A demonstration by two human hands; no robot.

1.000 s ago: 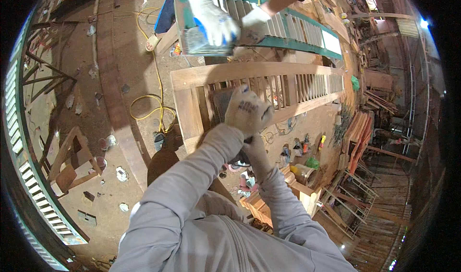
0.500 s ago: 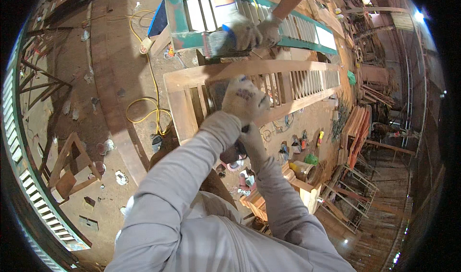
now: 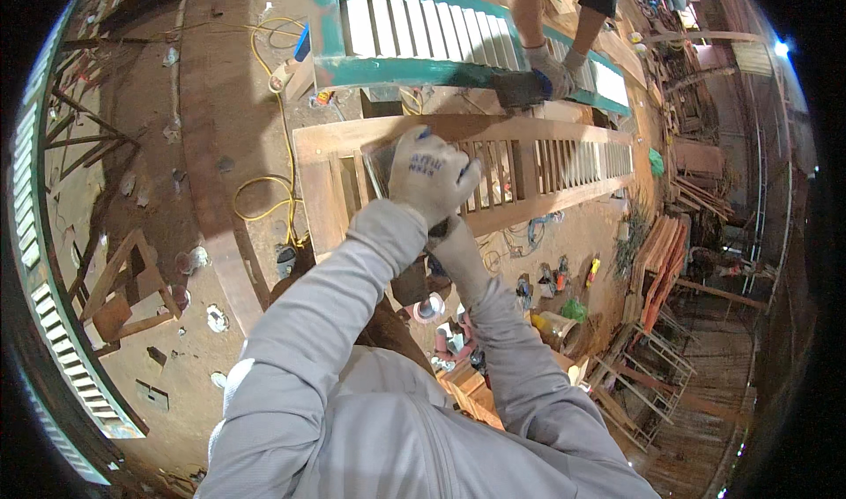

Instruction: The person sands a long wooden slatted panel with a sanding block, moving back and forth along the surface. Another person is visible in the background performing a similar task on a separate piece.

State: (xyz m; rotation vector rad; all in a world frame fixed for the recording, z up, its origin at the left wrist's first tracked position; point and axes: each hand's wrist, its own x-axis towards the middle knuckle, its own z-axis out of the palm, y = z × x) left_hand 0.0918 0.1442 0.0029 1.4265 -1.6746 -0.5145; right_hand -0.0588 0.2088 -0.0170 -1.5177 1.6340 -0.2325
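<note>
Left hand (image 3: 432, 175) curled over a dark tool (image 3: 380, 165), right hand (image 3: 461, 254) close beside, its grip hidden: I've got the tool at this wooden shutter (image 3: 526, 169), just in front of me.

The co-worker's gloved hands (image 3: 548, 71) have moved rightward along the green louvred panel (image 3: 405, 72), baring more slats (image 3: 389, 25).

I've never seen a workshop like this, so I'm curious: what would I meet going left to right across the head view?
Leftmost white-slatted panel, yellow cord, wearer's gloved left hand, lower green bundle, stacked reddish boards.
</note>
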